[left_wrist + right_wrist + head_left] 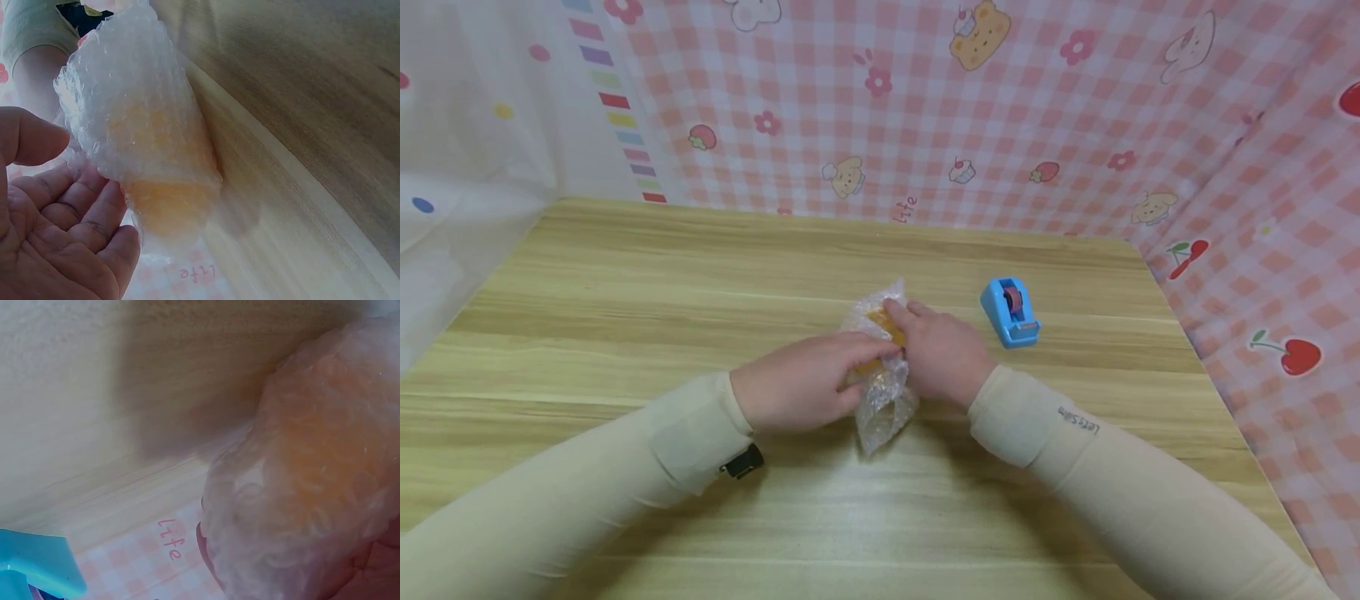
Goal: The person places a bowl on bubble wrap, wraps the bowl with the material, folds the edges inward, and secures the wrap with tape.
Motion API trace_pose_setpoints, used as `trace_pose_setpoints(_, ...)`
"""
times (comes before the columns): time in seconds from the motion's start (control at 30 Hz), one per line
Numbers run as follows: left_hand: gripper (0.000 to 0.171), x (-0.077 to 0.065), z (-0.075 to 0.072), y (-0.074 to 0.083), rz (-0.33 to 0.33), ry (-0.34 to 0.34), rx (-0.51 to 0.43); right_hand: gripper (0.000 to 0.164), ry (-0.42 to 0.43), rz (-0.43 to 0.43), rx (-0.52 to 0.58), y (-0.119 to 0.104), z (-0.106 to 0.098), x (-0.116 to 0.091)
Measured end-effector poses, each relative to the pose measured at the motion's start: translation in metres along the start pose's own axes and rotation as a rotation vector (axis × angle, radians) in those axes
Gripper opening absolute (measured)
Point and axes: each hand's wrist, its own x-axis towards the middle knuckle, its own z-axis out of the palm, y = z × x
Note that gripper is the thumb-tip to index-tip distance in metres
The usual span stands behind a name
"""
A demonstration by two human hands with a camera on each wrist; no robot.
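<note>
A bubble-wrapped package (883,400) with a yellow-orange thing inside stands slanted over the middle of the table; the wrap blurs what the thing is. On its right side my right hand (946,354) holds it, thumb and fingers around the wrap. My left hand (808,379) is at the package's left side, fingers reaching across it. In the left wrist view, the left palm faces the wrap (140,81), with fingertips at its edge and the thumb apart from them. Wrap fills much of the right wrist view, hiding most of the right hand's fingers.
A blue tape dispenser (1011,315) with a pink roll stands right of the hands on the wood-grain table (715,267). A pink checked cloth wall (820,100) rises behind the table and along its right side. A black strap piece (742,461) hangs by the left cuff.
</note>
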Motion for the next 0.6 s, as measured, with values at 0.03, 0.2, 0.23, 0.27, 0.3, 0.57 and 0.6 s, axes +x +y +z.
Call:
trace_pose_setpoints(0.03, 0.055, 0.000, 0.000, 0.000, -0.002, -0.005, 0.002, 0.071, -0.003, 0.001, 0.006, 0.000, 0.000, 0.000)
trace_pose_setpoints(0.2, 0.059, 0.001, 0.002, 0.001, -0.006, -0.025, 0.021, 0.069, -0.014, 0.000, 0.039, 0.004, -0.002, 0.000)
trace_pose_setpoints(0.23, 0.060, 0.001, 0.002, 0.001, -0.006, -0.027, 0.024, 0.068, -0.018, 0.001, 0.049, 0.005, -0.003, 0.000)
trace_pose_setpoints(0.27, 0.060, 0.001, 0.002, 0.002, -0.006, -0.029, 0.027, 0.067, -0.020, 0.001, 0.060, 0.006, -0.003, 0.000)
trace_pose_setpoints(0.3, 0.061, 0.001, 0.003, 0.002, -0.008, -0.031, 0.029, 0.066, -0.021, 0.002, 0.069, 0.007, -0.003, 0.000)
trace_pose_setpoints(0.57, 0.064, 0.003, 0.007, 0.001, -0.022, -0.044, 0.071, 0.059, 0.013, 0.001, 0.108, 0.015, -0.001, -0.001)
trace_pose_setpoints(0.6, 0.064, 0.003, 0.008, 0.001, -0.023, -0.044, 0.071, 0.058, 0.019, -0.005, 0.104, 0.015, -0.001, -0.001)
